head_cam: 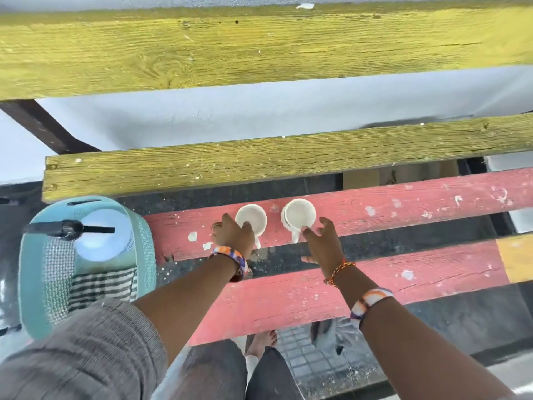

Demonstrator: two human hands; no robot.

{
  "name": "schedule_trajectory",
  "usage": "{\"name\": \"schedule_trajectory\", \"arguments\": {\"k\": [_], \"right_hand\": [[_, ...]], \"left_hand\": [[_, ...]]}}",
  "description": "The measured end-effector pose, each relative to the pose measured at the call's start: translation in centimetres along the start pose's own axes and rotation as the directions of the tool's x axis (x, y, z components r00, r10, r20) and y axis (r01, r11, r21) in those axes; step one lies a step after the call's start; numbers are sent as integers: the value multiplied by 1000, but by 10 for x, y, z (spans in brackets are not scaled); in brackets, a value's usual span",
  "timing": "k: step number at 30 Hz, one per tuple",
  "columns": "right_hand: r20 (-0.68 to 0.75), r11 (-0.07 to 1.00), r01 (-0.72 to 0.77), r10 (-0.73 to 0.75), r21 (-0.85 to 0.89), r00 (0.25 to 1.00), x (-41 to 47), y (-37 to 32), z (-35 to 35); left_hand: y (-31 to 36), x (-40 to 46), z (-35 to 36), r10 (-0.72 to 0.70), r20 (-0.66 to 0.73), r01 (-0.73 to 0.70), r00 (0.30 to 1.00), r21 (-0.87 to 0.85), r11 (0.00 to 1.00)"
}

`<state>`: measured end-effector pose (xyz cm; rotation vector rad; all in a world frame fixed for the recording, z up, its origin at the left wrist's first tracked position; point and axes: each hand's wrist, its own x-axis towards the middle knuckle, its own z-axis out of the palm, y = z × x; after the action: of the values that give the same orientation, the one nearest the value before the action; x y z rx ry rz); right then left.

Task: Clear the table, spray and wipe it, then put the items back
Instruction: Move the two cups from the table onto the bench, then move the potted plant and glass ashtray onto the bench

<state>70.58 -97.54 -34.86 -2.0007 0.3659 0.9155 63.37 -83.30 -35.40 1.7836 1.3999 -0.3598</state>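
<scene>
**Two hands at two white cups on the slatted desk**

Two white cups stood side by side on the upper red plank of the desk (403, 206), a surface of red and yellow-green painted wooden slats with dark gaps between them. The left cup (251, 219) and the right cup (299, 215) were near each other but apart, both upright with their open mouths toward the camera and their handles pointing toward the person.

The left hand (233, 233) lay against the near-left side of the left cup, its fingers bent around the rim and wall; the grip looked closed on the cup, though the hand hid part of the contact. The right hand (324, 242) reached toward the right cup with its fingers spread and relaxed, the fingertips at the cup's handle and near rim; whether they were touching it could not be told, and the grip was not closed on anything.

Each wrist carried an orange, white and purple band, and the right wrist also a thin red and yellow cord.

At the left end of the desk sat a pale teal basket (34, 255). In it stood a white spray bottle (101, 238) with a black trigger head, and beside that lay a striped cloth (101, 284).
</scene>
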Motion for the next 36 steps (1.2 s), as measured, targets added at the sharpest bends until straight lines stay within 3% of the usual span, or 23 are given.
{"name": "schedule_trajectory", "arguments": {"k": [2,4,5,7,9,11,13,18,21,27,36], "right_hand": [[-26,992,66,-69,-110,997,-15,9,-3],[-8,917,173,-188,-359,982,-34,20,-5],[67,799,258,-265,-544,962,-44,28,-5],[358,336,455,-313,-825,880,-69,40,-4],[637,-131,623,-149,-771,757,-93,48,4],[761,-375,710,18,-596,648,-115,54,20],[818,-483,734,60,-479,573,-136,55,36],[849,-596,713,96,-369,520,-173,37,92],[847,-576,714,69,-398,527,-199,24,146],[875,-372,792,-189,-484,446,-282,-3,280],[815,-61,919,-488,-390,314,-397,-66,478]], "left_hand": [[-10,-16,-10,121,-26,-117,992,126,985],[-28,-37,-21,392,-23,-360,920,350,865],[-40,-49,-27,521,48,-485,852,444,753],[-62,-73,-40,601,298,-657,741,503,561],[-84,-90,-49,471,532,-709,704,499,498],[-103,-101,-58,386,620,-727,683,529,438],[-116,-108,-71,371,603,-707,706,571,418],[-152,-118,-122,442,495,-663,748,581,472],[-188,-116,-168,479,405,-626,779,552,551],[-285,-118,-288,532,274,-587,801,534,608],[-386,-89,-490,570,-58,-467,819,509,723]]}}
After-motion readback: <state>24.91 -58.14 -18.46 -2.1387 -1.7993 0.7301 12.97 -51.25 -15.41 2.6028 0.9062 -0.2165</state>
